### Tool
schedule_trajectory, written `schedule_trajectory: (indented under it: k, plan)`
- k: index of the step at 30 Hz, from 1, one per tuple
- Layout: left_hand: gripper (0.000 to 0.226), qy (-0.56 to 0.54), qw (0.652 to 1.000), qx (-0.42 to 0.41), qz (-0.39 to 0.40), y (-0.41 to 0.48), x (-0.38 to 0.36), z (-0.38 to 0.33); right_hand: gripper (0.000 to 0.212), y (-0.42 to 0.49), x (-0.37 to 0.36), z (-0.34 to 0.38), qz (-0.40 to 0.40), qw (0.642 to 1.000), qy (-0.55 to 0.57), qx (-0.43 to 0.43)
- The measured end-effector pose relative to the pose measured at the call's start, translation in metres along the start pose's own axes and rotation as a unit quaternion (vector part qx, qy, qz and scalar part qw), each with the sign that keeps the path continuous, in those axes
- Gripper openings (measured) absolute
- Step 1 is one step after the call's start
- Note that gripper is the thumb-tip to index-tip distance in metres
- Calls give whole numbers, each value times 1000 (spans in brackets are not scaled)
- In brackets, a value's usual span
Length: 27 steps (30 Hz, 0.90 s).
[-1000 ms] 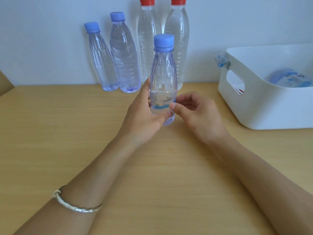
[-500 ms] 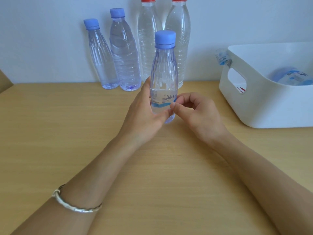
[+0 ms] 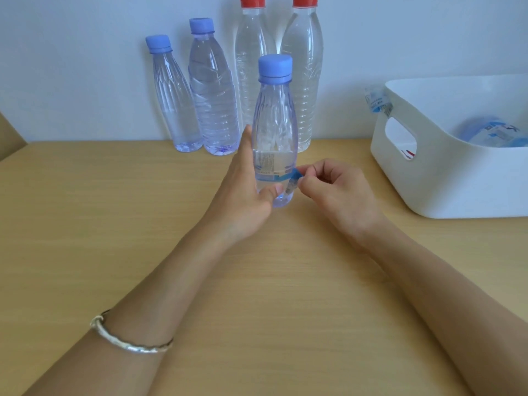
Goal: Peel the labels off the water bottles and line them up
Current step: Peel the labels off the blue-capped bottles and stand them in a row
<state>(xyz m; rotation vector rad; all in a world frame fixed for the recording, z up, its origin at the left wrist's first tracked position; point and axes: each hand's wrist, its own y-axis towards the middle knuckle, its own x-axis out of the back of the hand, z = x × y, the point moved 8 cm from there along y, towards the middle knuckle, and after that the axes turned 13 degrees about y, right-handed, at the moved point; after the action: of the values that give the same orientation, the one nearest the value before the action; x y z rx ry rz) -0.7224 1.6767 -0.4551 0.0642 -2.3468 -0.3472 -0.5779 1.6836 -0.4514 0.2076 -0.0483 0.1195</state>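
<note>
L hand (image 3: 245, 192) wraps bottle (image 3: 275, 132) upright at table (image 3: 85, 224) centre, bracing it vs pull. R hand (image 3: 331, 190) pinches lifted label (image 3: 294, 177) edge, peel begun. Four bare bottles (image 3: 213, 104) lined along back edge.

Pale wall behind a light wooden table

The plain bluish-white wall (image 3: 85, 67) meets the table (image 3: 100, 210) along a straight back edge. Soft, even light falls across the wood grain; a tan surface (image 3: 8, 135) shows at far left.

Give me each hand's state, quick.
Left hand: closed around the blue-capped bottle.
Right hand: pinching the label's peeled edge.
</note>
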Motion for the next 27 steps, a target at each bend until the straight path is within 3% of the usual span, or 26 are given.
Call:
schedule_trajectory:
  k: [5,10,16,20,27]
  plan:
    - [103,-1,1000,-3,-20,-1,0,-4,7,-4,-5,-2,8,1000,-17,-8]
    - [106,5,999,-1,-40,-2,2,-6,18,-6,-9,-2,17,999,-26,-17]
    - [97,0,999,-3,-50,-3,7,-7,14,-4,-8,-3,5,999,-51,17]
    - [78,16,998,-12,-58,-3,11,-10,11,-1,-6,-2,1,998,-48,29]
    - [83,7,1000,7,23,6,11,9,24,1,1,-1,5,1000,-28,3]
